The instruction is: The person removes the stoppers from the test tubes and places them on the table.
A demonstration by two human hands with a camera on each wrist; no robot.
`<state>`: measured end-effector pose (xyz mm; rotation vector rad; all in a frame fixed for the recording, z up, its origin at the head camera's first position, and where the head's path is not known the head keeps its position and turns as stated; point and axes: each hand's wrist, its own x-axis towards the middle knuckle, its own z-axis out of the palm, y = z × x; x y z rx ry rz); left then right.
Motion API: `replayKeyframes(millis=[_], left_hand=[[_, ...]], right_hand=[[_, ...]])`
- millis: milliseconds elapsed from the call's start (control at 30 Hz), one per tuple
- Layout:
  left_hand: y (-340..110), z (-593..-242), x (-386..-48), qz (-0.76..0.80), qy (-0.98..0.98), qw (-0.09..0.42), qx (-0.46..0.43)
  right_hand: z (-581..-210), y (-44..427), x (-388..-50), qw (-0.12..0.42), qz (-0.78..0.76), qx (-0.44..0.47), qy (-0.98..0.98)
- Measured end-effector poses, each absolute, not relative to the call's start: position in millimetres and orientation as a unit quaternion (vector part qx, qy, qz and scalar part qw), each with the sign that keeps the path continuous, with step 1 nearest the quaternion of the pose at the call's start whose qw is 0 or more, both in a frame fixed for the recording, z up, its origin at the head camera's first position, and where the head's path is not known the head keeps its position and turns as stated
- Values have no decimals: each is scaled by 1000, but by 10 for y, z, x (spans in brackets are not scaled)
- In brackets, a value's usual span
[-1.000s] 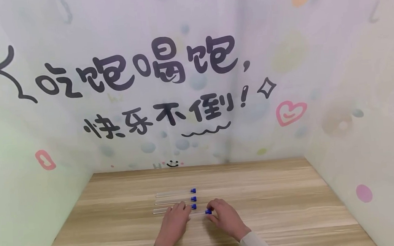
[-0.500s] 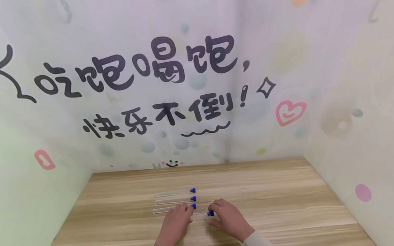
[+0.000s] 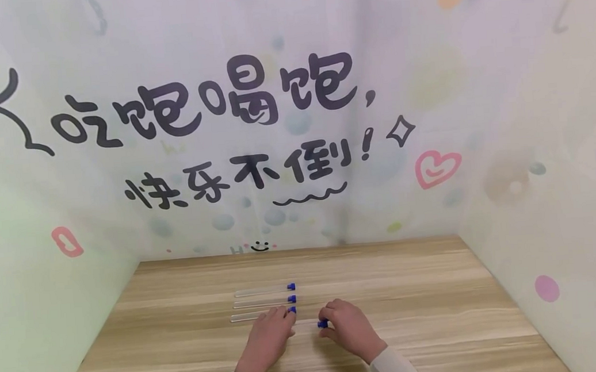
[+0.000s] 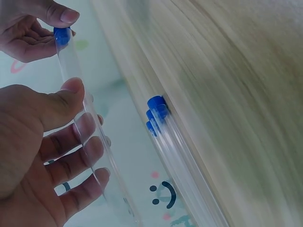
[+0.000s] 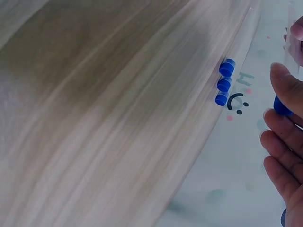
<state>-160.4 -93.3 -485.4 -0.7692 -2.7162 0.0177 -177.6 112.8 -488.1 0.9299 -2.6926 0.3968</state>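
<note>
A clear test tube [image 4: 68,61] with a blue cap [image 4: 62,37] spans my two hands above the table. My left hand [image 3: 268,337] holds its clear body between thumb and fingers. At the capped end, my right hand [image 3: 352,329] pinches the blue cap with thumb and forefinger; in the right wrist view its other fingers [image 5: 284,144] are spread loosely. The cap appears to sit on the tube's end in the left wrist view. Three more capped tubes [image 3: 261,292] lie side by side on the table, blue caps [image 5: 227,67] to the right, the nearest partly behind my left hand.
The wood-grain table [image 3: 413,281] runs back to a pale wall [image 3: 300,220] printed with dark lettering and coloured shapes. Similar side walls [image 3: 549,220] border it left and right.
My right hand and the blue cap have shifted slightly right and towards me. My left hand has slid a little right. The three lying tubes stay put.
</note>
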Motion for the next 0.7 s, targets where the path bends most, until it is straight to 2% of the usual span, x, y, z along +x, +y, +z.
replayKeyframes(millis=[700], left_hand=[[-912, -4947, -1578, 4, -949, 142, -281]], right_hand=[[-4932, 1148, -1767, 108, 136, 349, -921]])
